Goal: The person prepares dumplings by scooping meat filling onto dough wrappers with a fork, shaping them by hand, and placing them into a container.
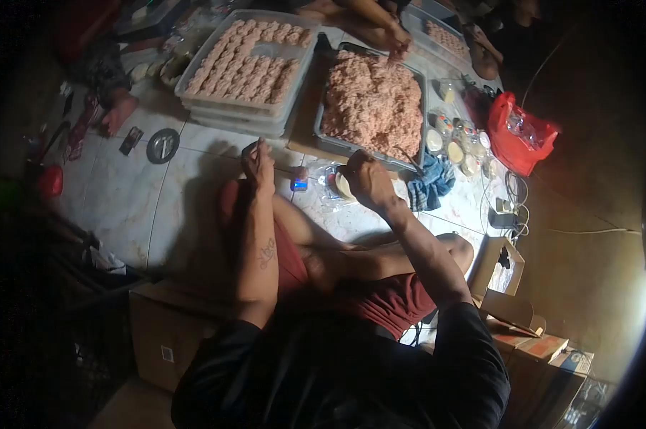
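Observation:
My left hand (258, 161) is raised over my folded leg, below the front of a clear tub (287, 123). Its fingers are drawn together, and what they hold, if anything, is too small to name. Rows of pink minced lumps (240, 68) fill most of that tub. My right hand (368, 179) is curled just in front of a dark tray (326, 136) heaped with pink minced mixture (373, 100). Anything inside its fingers is hidden. Beside it on the floor is a round pale item (343, 187) in clear plastic.
A blue cloth (431, 182), several lidded jars (455, 151) and a red bag (521, 136) lie to the right. A co-worker's hand (398, 46) reaches over the tray's far edge; another person's hand (119, 114) rests at left. A black round dish (163, 146) sits on the tiles.

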A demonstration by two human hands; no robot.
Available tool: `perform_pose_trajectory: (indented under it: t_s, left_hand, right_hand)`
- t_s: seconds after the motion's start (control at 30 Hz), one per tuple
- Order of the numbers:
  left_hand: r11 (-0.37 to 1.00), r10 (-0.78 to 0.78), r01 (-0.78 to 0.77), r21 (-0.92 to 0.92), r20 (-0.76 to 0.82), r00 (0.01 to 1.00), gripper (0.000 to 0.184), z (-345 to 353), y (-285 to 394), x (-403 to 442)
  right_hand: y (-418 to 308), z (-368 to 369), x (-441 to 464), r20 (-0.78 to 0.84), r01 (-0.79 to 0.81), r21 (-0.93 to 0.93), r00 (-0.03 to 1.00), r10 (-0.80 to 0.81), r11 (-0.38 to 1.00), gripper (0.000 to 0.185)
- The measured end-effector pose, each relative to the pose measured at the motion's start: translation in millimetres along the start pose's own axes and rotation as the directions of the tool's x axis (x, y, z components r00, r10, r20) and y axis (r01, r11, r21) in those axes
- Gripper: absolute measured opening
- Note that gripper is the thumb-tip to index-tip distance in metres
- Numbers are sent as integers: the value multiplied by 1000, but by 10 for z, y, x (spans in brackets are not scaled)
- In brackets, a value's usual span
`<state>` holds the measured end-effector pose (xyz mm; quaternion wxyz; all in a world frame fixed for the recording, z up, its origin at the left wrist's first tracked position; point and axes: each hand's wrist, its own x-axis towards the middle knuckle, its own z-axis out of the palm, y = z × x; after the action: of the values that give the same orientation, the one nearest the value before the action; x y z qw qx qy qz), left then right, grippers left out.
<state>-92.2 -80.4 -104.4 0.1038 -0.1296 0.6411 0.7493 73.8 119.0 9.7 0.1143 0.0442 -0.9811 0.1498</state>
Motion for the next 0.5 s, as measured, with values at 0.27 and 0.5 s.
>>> perform_pose_trajectory:
  t_s: [0.27,0.5]
  left_hand:
    - [997,35,-38,-69,-41,999,38,-20,34,121]
    - [986,16,-40,-164,-144,989,36,-12,-38,267]
  right_hand:
    - [-95,1005,128,15,-9,97,1000,8,995,41]
    - [-173,1918,288,213,20,-231,977,30,973,40]
